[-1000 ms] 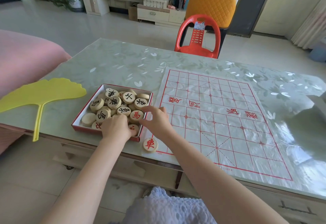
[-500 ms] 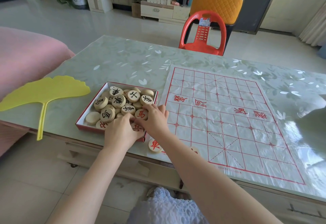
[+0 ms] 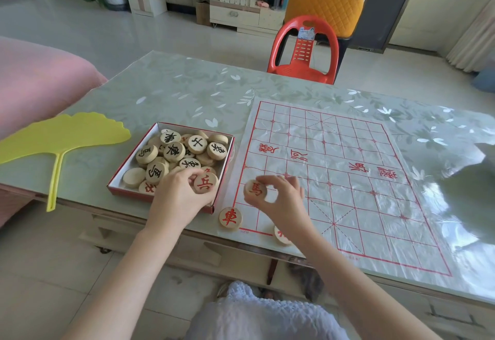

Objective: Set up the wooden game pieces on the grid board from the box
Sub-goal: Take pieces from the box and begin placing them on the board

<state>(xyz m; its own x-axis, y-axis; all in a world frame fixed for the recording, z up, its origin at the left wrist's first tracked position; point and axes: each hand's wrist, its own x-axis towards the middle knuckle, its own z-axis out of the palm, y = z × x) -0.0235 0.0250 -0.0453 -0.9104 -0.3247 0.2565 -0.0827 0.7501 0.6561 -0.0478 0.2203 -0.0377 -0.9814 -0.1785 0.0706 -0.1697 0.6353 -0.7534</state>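
Note:
A red-edged box (image 3: 119, 177) holds several round wooden game pieces (image 3: 174, 151) with black and red characters. The plastic grid board (image 3: 348, 179) with red lines lies to its right. My left hand (image 3: 178, 197) is at the box's near right corner, holding a red-marked piece (image 3: 205, 183). My right hand (image 3: 278, 200) hovers over the board's near left part, pinching another red-marked piece (image 3: 255, 189). One red piece (image 3: 230, 218) lies on the board's near left corner. A second piece (image 3: 281, 236) lies on the near edge, partly hidden by my right wrist.
A yellow leaf-shaped fan (image 3: 61, 138) lies on the table left of the box. A red plastic chair (image 3: 304, 53) stands beyond the table's far edge. A pink cushion (image 3: 34, 82) is at the left. The table's near edge (image 3: 241, 246) runs under my wrists.
My right hand lifted a red piece out of the box and moved right over the board. My left hand picked up another red piece at the box's near corner.

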